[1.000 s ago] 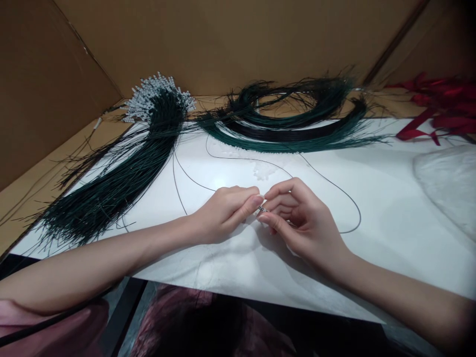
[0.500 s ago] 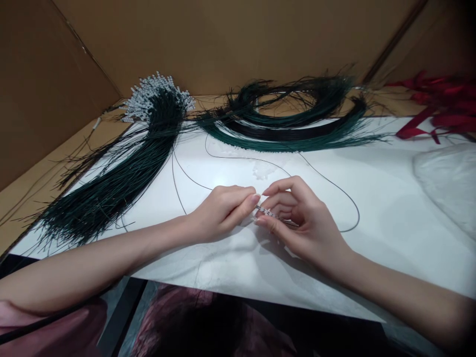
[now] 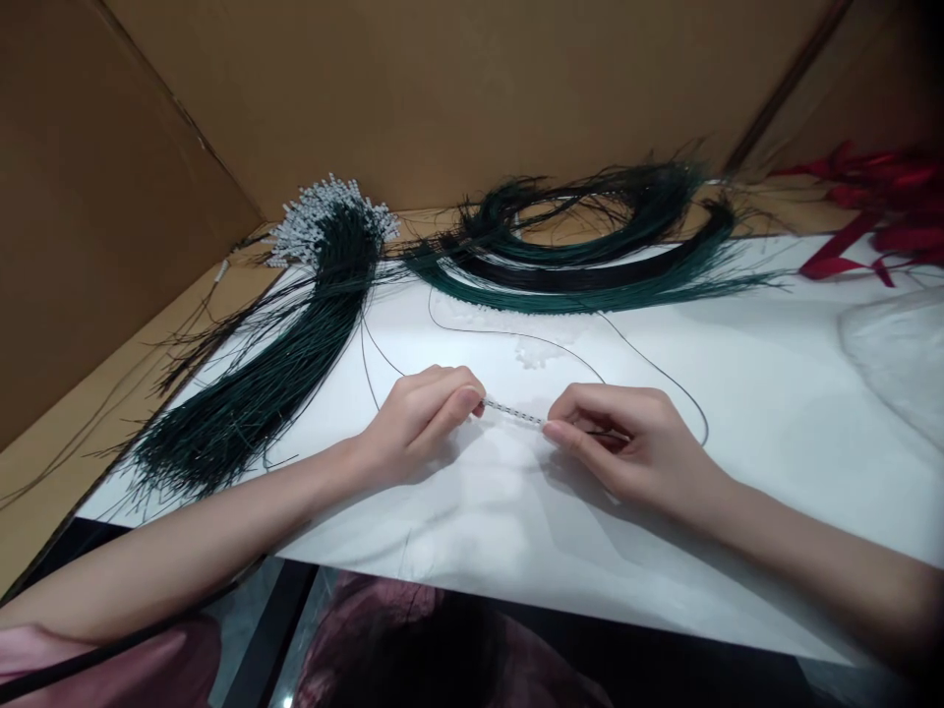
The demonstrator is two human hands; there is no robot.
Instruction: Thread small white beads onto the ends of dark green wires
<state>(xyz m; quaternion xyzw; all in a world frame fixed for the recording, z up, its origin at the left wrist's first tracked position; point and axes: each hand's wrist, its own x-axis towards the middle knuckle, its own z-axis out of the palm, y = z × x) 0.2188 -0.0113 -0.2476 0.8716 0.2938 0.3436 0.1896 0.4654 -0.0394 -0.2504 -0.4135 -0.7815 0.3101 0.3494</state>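
Observation:
A thin dark cord strung with small white beads [image 3: 514, 411] stretches between my two hands over the white table surface. At its left end, my left hand [image 3: 428, 418] is closed, pinching it between thumb and curled fingers. My right hand [image 3: 634, 433] grips the other end between thumb and forefinger, its remaining fingers curled under. Loose dark cord [image 3: 664, 369] loops out behind the right hand. Small white beads [image 3: 538, 352] lie scattered just beyond the hands.
To the left lies a thick bundle of dark green cords [image 3: 251, 393] with white beaded ends [image 3: 324, 221]. More green cords [image 3: 582, 285] curve across the back. Red ribbons [image 3: 896, 221] and a clear plastic bag [image 3: 900, 364] are at the right. Cardboard walls [image 3: 472, 88] enclose the table.
My right hand has drawn away to the right from my left hand, its fingers closing. The beaded stretch now shows taut between them. The whole view has shifted slightly.

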